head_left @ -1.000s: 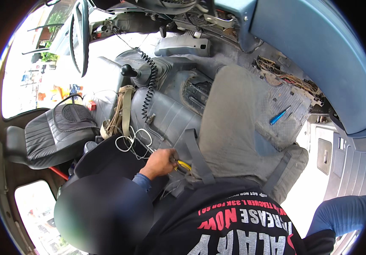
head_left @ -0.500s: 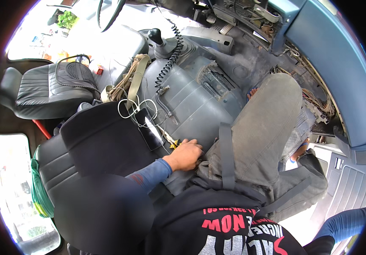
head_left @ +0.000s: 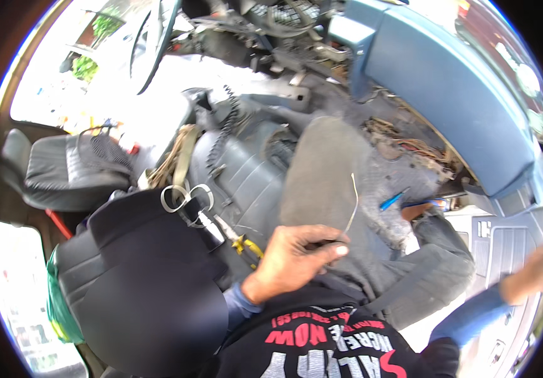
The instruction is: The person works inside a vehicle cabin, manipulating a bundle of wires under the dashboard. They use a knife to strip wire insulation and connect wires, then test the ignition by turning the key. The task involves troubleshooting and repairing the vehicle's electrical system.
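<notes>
My left hand [head_left: 293, 255] is raised over my lap, fingers pinched on a thin pale wire [head_left: 354, 201] that stands up in front of my grey-trousered leg [head_left: 318, 157]. Just left of it, yellow-handled pliers [head_left: 246, 249] lie beside a phone [head_left: 211, 230] and looped white cable [head_left: 177, 196] on the middle seat. My right hand [head_left: 533, 274] is at the far right beside the door, against a dark edge; motion blur and the rim hide its fingers.
I am in a vehicle cab with a gear lever [head_left: 202, 101], coiled cord [head_left: 224, 129] and bundled straps [head_left: 180, 151]. A blue tool [head_left: 394, 198] lies on the floor near exposed wiring [head_left: 410, 145]. The blue-grey dashboard [head_left: 441, 94] curves along the right.
My left hand has risen from beside the pliers, now holding the wire. My right forearm has lifted, bringing that hand into view at the right. The camera view has shifted.
</notes>
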Demonstrator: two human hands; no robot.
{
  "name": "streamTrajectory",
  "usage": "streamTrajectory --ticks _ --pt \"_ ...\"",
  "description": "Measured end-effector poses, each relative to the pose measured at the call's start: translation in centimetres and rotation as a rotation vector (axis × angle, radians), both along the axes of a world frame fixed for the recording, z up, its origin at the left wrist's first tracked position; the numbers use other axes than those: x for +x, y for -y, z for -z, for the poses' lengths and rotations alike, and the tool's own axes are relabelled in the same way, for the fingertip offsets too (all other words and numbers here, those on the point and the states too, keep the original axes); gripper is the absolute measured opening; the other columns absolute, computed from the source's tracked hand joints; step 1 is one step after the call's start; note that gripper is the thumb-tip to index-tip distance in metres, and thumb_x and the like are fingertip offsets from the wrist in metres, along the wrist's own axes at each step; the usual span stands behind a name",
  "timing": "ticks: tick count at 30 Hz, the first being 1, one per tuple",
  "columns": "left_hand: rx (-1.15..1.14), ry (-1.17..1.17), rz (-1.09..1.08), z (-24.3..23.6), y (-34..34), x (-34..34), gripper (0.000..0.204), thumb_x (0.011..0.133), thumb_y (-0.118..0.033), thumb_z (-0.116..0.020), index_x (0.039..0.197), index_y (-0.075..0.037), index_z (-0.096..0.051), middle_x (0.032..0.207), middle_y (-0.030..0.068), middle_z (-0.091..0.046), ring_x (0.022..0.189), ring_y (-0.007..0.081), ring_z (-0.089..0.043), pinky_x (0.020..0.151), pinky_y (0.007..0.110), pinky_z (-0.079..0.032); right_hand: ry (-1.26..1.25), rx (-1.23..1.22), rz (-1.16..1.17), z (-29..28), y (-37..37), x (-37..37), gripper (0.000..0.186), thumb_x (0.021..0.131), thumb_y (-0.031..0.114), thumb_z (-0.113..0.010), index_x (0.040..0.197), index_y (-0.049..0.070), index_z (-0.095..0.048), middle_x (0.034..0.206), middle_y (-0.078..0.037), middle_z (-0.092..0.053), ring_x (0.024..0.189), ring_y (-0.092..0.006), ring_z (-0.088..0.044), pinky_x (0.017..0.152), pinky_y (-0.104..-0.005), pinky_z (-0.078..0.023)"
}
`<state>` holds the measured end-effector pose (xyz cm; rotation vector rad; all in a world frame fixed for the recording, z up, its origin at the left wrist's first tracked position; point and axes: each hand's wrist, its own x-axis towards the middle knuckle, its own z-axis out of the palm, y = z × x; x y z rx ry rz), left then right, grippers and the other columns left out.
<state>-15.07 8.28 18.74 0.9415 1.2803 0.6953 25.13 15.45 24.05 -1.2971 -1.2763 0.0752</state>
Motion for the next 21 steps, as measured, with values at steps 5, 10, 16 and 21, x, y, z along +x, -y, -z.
streamTrajectory --ticks 5,10,16,21 --pt "0.616 -0.157 0.319 4.7 -3.1 7.4 0.023 0.092 -0.013 -0.078 0.111 0.000 -0.076 0.089 0.0152 -0.077 0.070 0.0222 -0.072 0.065 0.033 -0.058 -0.975 -0.568 -0.486 12.4 6.6 -13.9 0.049 0.109 0.034 -0.055 0.133 -0.008 -0.061 0.113 -0.020 -0.072 0.100 -0.0277 -0.072 0.090 -0.0381 -0.057" --pt "0.677 -0.250 0.842 8.5 -6.5 10.3 0.032 0.092 -0.027 -0.074 0.111 -0.001 -0.074 0.092 0.0237 -0.073 0.089 0.0422 -0.071 0.078 0.048 -0.056 -1.175 -0.505 -0.372 15.2 6.2 -12.5 0.036 0.110 0.024 -0.057 0.125 -0.008 -0.062 0.085 -0.008 -0.063 0.075 -0.0189 -0.063 0.073 -0.0321 -0.055" --pt "0.472 -0.484 0.665 13.6 -22.2 11.7 0.032 0.094 -0.030 -0.074 0.105 0.000 -0.079 0.100 0.0181 -0.079 0.096 0.0285 -0.075 0.087 0.040 -0.057 -1.340 -0.590 0.017 19.6 4.4 -9.7 0.015 0.105 0.013 -0.059 0.107 -0.001 -0.064 0.068 0.005 -0.039 0.053 -0.0016 -0.032 0.043 -0.0208 -0.028" --pt "0.480 -0.857 0.360 30.8 -35.2 11.7 0.033 0.083 -0.017 -0.067 0.107 0.004 -0.072 0.110 0.0278 -0.073 0.109 0.0448 -0.068 0.091 0.045 -0.056 -1.127 -0.738 0.039 19.2 1.7 -11.8 0.019 0.103 0.015 -0.063 0.109 -0.004 -0.067 0.066 0.008 -0.041 0.046 -0.0009 -0.030 0.044 -0.0223 -0.026"
